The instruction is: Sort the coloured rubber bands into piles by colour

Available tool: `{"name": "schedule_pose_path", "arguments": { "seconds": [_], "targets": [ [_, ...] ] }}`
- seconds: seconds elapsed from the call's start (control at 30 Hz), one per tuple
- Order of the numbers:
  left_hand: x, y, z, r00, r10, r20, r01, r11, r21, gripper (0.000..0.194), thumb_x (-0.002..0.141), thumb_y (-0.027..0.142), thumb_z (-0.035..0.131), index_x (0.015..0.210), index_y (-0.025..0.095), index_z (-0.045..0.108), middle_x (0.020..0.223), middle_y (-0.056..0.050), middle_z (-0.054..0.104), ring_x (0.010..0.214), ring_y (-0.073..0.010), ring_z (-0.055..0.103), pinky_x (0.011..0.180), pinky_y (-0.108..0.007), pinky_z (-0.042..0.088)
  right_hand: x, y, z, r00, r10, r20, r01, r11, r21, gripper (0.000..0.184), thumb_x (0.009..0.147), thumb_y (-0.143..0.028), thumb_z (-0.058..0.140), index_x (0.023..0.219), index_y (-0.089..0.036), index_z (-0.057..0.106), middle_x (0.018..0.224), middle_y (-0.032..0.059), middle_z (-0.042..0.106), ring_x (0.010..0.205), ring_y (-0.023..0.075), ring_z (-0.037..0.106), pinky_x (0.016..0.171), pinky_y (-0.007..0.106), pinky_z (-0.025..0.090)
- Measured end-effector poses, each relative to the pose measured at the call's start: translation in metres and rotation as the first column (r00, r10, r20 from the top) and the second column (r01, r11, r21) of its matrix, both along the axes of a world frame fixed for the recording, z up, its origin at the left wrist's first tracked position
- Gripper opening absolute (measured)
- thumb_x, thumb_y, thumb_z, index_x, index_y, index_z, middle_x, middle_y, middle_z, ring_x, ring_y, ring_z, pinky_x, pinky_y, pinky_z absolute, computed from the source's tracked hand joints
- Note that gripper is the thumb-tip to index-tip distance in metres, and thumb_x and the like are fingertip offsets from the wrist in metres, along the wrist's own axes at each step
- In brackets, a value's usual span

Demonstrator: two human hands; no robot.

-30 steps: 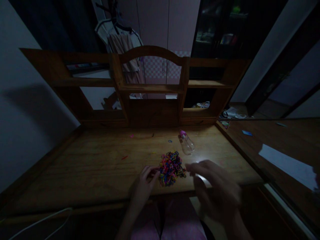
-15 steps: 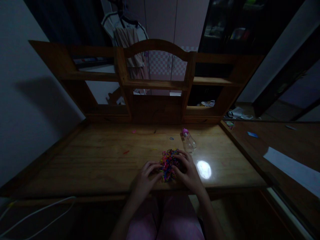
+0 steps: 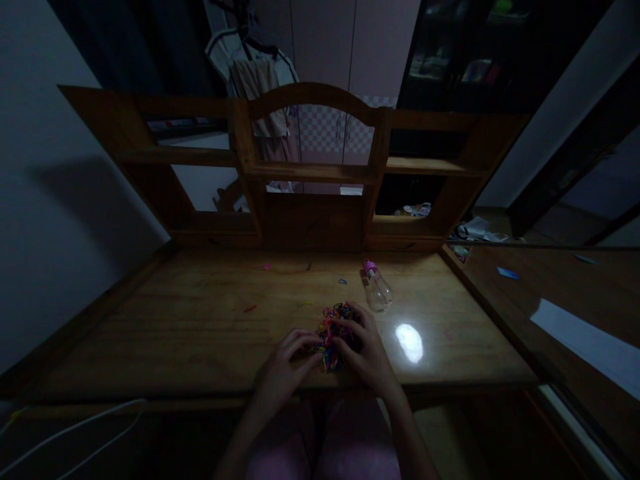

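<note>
Picking through the colourful band pile (image 3: pixel 329 330), my left hand (image 3: pixel 284 365) and right hand (image 3: pixel 369 352) rest curled fingers (image 3: pixel 353 327) on it, grip unclear; next move likely needs light pinching.

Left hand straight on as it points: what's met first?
Most likely the pile of colorful loops; the left hand is at its left edge, though the dim view leaves exact contact unclear.

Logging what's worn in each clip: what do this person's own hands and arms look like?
The left hand and right hand are slim and gloveless. Both forearms show no sleeve, watch or bracelet; it's too dim to rule out rings. Pink clothing shows between them.
</note>
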State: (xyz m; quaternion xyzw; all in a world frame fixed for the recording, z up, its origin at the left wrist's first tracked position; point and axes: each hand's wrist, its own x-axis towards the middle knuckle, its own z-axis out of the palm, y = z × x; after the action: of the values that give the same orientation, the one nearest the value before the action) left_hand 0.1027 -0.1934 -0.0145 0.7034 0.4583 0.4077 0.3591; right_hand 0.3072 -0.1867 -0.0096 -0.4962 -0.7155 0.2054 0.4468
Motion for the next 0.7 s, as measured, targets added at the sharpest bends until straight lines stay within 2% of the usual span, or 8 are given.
{"name": "schedule_pose_path", "arguments": {
  "seconds": [0.2,0.4,0.57,0.7],
  "targets": [
    [-0.0018,-0.0006,0.0026,0.997,-0.040,-0.066,0.040,0.999,-0.006,0.017,0.084,0.029,0.064,0.100,0.029,0.071,0.111,-0.005,0.060,0.107,-0.0193,0.058,0.093,-0.032,0.049,0.0008,0.0013,-0.0020,1.000,-0.006,0.015,0.006,1.000,-0.008,0.024,0.088,-0.025,0.058,0.109,-0.031,0.069,0.143,0.0050,0.042,0.134,0.0261,0.037,0.110,0.049,0.034],
    [-0.0001,-0.0011,0.0009,0.994,-0.057,-0.091,0.060,0.998,0.034,0.020,0.085,0.028,0.063,0.103,0.030,0.070,0.113,-0.005,0.059,0.110,-0.0195,0.057,0.098,-0.033,0.047,-0.0015,0.0011,-0.0010,0.992,0.035,0.119,-0.039,0.999,0.031,0.044,0.092,-0.018,0.048,0.132,-0.035,0.054,0.147,0.0042,0.038,0.138,0.0253,0.031,0.111,0.051,0.032],
    [-0.0003,-0.0027,0.0018,0.991,-0.078,-0.106,0.082,0.996,0.035,0.024,0.085,0.028,0.064,0.108,0.030,0.068,0.117,-0.005,0.057,0.113,-0.0205,0.055,0.100,-0.036,0.046,-0.0010,0.0013,-0.0027,0.992,0.046,0.118,-0.052,0.998,0.046,0.032,0.092,-0.017,0.049,0.116,-0.031,0.066,0.147,0.0041,0.039,0.137,0.0254,0.033,0.110,0.050,0.034],
    [0.0021,-0.0035,0.0058,0.993,-0.070,-0.093,0.074,0.997,0.039,0.030,0.085,0.026,0.065,0.114,0.031,0.065,0.121,-0.004,0.055,0.115,-0.0203,0.054,0.101,-0.035,0.046,-0.0010,0.0005,-0.0017,0.994,0.047,0.102,-0.050,0.998,0.024,0.025,0.091,-0.016,0.051,0.107,-0.026,0.067,0.144,0.0066,0.041,0.135,0.0245,0.036,0.110,0.047,0.034]
  ]
}}
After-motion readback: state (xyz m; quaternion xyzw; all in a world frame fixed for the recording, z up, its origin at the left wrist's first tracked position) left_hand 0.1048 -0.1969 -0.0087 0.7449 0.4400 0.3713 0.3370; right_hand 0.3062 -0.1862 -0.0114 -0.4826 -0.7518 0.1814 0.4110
